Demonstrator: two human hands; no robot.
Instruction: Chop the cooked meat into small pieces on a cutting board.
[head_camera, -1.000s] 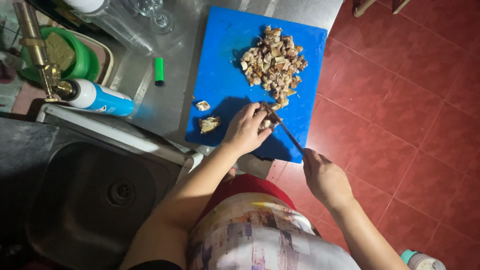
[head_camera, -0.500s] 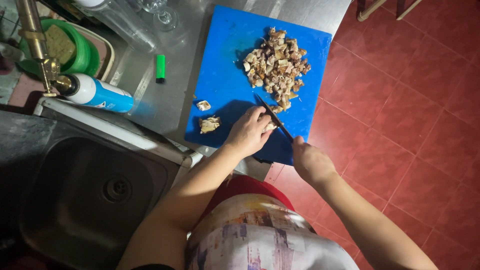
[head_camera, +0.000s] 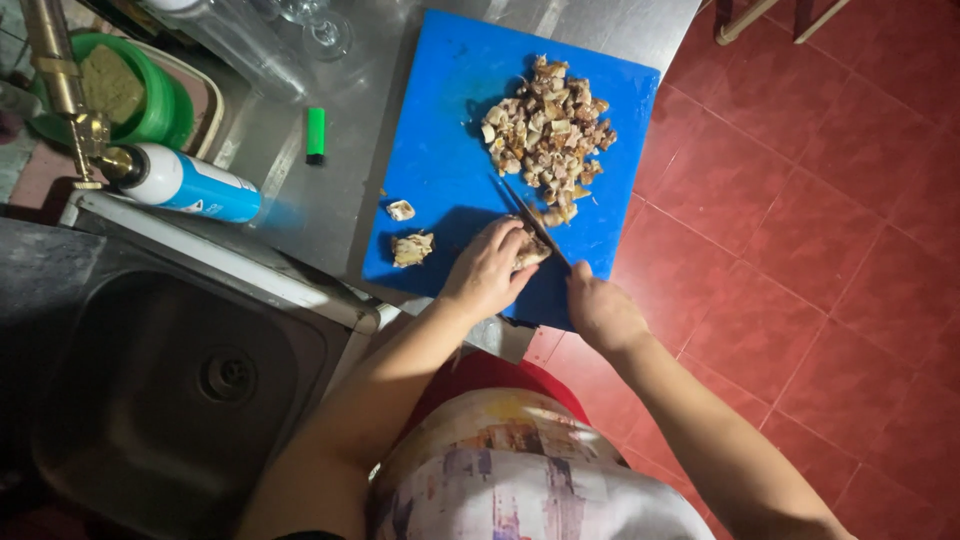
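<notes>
A: Pinning a chunk of meat (head_camera: 530, 252) under curled left fingers (head_camera: 505, 262), so it can't slide. Left hand (head_camera: 487, 270) is clenched down on it, on the blue board (head_camera: 440, 150).

B: Knife?

A: Right hand (head_camera: 597, 310) is wrapped tight on the handle; the knife (head_camera: 535, 225) blade runs just past the left fingertips, edge against the chunk.

B: Beyond the fingers?

A: Chopped pile (head_camera: 547, 135) lies farther up the board, kept apart from the uncut piece. Two scraps (head_camera: 408, 240) sit left of the knuckles. Green lighter (head_camera: 316, 133) and sink (head_camera: 180, 400) are off the board.
</notes>
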